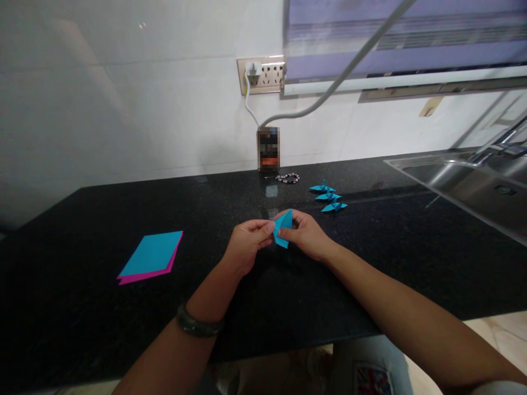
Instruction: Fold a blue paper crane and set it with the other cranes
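Note:
Both hands pinch a small folded piece of blue paper [283, 226] just above the black countertop [82, 230]. My left hand [246, 245] grips its left edge with closed fingers. My right hand [305, 235] holds its right side between thumb and fingers. Three finished blue paper cranes [328, 197] sit on the counter just behind and to the right of my hands. A dark bracelet is on my left wrist.
A stack of flat paper sheets [151, 257], blue on top of pink, lies at the left. A beaded bracelet [287, 178] and a small upright object [268, 149] are by the wall. A steel sink [473, 184] is at the right. A wall socket [261, 75] has a cable plugged in.

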`<action>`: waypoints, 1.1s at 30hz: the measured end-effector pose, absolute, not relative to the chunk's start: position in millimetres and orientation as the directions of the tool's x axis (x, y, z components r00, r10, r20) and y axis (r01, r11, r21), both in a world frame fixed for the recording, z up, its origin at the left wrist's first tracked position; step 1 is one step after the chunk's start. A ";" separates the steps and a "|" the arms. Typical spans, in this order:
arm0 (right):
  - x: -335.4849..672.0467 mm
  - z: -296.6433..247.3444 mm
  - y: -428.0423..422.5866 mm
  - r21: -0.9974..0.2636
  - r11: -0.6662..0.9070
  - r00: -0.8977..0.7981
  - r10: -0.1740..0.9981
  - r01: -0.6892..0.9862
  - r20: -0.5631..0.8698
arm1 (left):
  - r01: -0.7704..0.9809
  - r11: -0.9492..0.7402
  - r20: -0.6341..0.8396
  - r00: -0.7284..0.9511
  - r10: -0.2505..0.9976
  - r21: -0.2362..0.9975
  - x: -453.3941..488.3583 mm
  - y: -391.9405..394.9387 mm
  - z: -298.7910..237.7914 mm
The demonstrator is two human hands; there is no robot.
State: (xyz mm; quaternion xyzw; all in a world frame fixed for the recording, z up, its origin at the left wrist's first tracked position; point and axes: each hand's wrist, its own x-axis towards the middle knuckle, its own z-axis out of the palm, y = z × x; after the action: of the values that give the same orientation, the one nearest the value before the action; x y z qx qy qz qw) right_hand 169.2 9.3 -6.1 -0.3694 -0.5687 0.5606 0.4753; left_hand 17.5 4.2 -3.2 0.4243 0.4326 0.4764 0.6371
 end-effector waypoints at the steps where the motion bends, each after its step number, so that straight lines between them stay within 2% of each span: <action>1: 169.2 -5.6 8.9 -0.988 0.103 -0.292 0.947 -0.112 0.132 | -0.239 0.180 -0.142 0.168 0.976 0.954 17.4 4.2 -3.1; 7: 167.4 -3.6 6.3 -0.987 0.100 -0.390 0.910 -0.129 0.143 | -0.256 0.139 -0.116 0.101 0.988 0.957 18.7 4.7 -1.1; 15: 165.3 -6.4 8.4 -0.991 0.103 -0.324 0.938 -0.090 0.127 | -0.106 0.040 -0.038 0.024 0.999 0.994 21.4 5.0 -4.4; 21: 165.6 -8.6 13.2 -0.995 0.101 -0.174 0.979 -0.024 0.104 | -0.047 -0.021 0.025 0.087 0.996 0.999 23.4 0.0 -2.3; 27: 165.8 -13.1 15.2 -0.992 0.104 -0.190 0.975 -0.077 0.117 | -0.128 0.010 0.010 0.162 0.987 0.992 26.2 -2.6 3.2; 33: 168.6 -11.6 14.8 -0.991 0.119 -0.183 0.974 -0.068 0.130 | -0.080 -0.038 0.048 0.133 0.990 0.996 23.4 -0.6 1.7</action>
State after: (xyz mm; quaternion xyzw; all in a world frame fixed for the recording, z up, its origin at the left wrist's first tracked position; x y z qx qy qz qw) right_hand 168.6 14.8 -11.6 -0.4041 -0.5607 0.5264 0.4951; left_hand 23.4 -0.6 1.7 0.5237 0.4345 0.4945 0.5408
